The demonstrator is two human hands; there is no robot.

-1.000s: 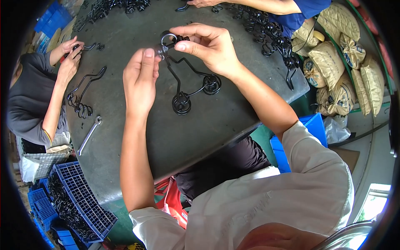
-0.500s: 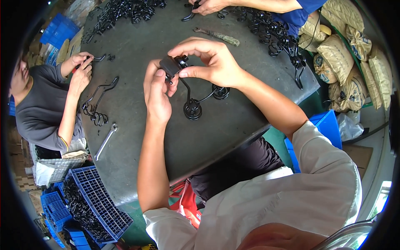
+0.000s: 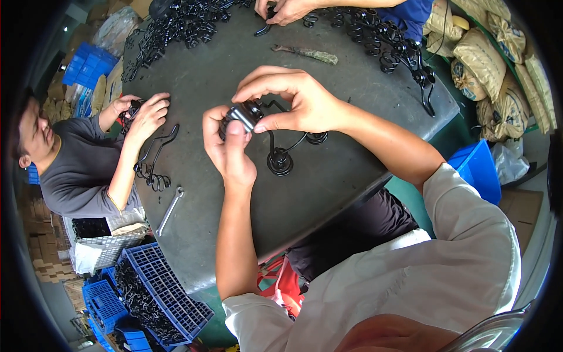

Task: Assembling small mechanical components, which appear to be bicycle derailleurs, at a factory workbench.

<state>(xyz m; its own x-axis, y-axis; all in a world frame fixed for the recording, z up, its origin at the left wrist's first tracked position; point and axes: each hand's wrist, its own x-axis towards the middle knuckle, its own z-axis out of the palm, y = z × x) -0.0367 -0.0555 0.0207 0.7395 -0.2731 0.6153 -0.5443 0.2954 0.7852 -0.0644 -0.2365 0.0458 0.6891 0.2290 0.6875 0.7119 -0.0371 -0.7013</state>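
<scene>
My left hand (image 3: 231, 154) is closed around a small black metal clamp (image 3: 245, 117), with the thumb pressed on its shiny face. From the right, my right hand (image 3: 308, 104) grips the clamp's other end between thumb and fingers. A bent black wire spring (image 3: 280, 161) runs down from the clamp, its round coils just above the table and partly behind my right wrist. How the wire sits in the clamp is hidden by my fingers.
The dark table (image 3: 328, 193) holds a wrench (image 3: 170, 211), another wire spring (image 3: 153, 170), a tool with a wrapped handle (image 3: 308, 54) and heaps of black parts (image 3: 187, 26). Co-workers' hands (image 3: 146, 117) work at the left and top. A blue crate (image 3: 170, 287) stands lower left.
The clamp has turned in my fingers, its shiny curved face now showing. The whole view has shifted. The left co-worker's hands have come together around a dark part.
</scene>
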